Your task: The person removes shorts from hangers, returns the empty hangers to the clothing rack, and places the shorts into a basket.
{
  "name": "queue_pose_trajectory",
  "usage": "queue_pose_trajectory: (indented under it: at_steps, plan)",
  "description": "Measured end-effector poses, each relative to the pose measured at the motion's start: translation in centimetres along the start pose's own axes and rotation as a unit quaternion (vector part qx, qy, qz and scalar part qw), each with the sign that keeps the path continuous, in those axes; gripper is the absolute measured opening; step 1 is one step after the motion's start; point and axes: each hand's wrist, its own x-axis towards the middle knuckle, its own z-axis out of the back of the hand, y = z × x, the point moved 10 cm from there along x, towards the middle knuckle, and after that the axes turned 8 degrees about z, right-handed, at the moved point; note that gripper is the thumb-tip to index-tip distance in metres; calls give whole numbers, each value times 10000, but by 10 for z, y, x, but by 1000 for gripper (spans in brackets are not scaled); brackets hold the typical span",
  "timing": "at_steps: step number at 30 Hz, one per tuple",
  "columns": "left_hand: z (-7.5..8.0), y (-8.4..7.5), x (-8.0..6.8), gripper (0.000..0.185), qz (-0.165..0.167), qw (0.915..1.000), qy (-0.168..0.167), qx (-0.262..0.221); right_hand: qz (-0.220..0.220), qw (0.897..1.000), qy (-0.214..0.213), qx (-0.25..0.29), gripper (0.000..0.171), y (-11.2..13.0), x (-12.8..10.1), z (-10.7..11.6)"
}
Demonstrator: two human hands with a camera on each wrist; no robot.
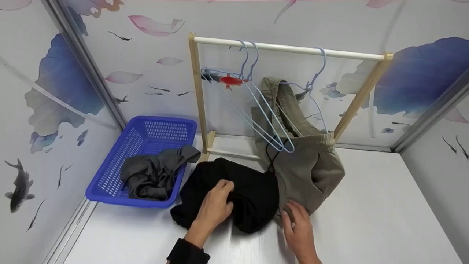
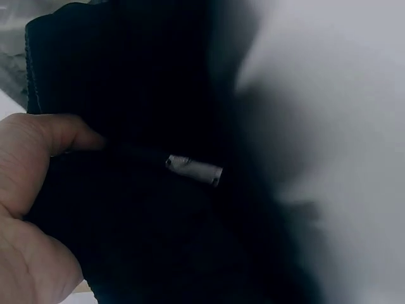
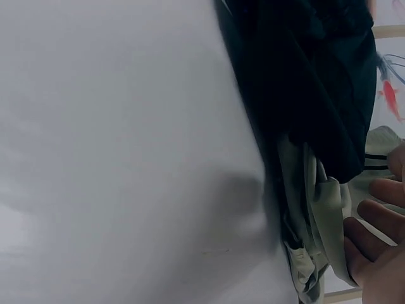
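Note:
A black garment (image 1: pixel 253 187) lies bunched on the table, and my left hand (image 1: pixel 215 205) pinches a fold of its cloth. Inside the dark fabric a small pale label (image 2: pixel 195 170) shows in the left wrist view. Khaki elastic-waist pants (image 1: pixel 304 165) hang from a light blue hanger (image 1: pixel 318 73), their lower part reaching the table. Against the front of these pants rests my right hand (image 1: pixel 300 231), its fingers extended and loosely spread. The black garment overlaps the pants' left side.
A blue plastic basket (image 1: pixel 97 183) with a dark grey garment (image 1: pixel 150 174) in it stands on the left. Behind, a wooden-legged clothes rack (image 1: pixel 293 47) also carries two bare light blue hangers (image 1: pixel 256 99). Patterned wall panels (image 1: pixel 154 55) enclose the white table (image 1: pixel 377 205).

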Motion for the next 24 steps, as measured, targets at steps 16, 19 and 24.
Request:
queue_pose_trajectory:
  at_steps: [16, 19, 24]
  plan:
    - [53, -14, 8, 45, -236, 9974, -596, -339, -240, 9997, 33, 17, 26, -8, 3, 8]
    - [63, -15, 9, 44, -292, 9954, -777, -474, -218, 9998, 14, 5, 26, -6, 3, 9]
    - [80, -15, 11, 40, -425, 9904, -1092, -735, -240, 9997, 5, 1, 26, -5, 2, 9]
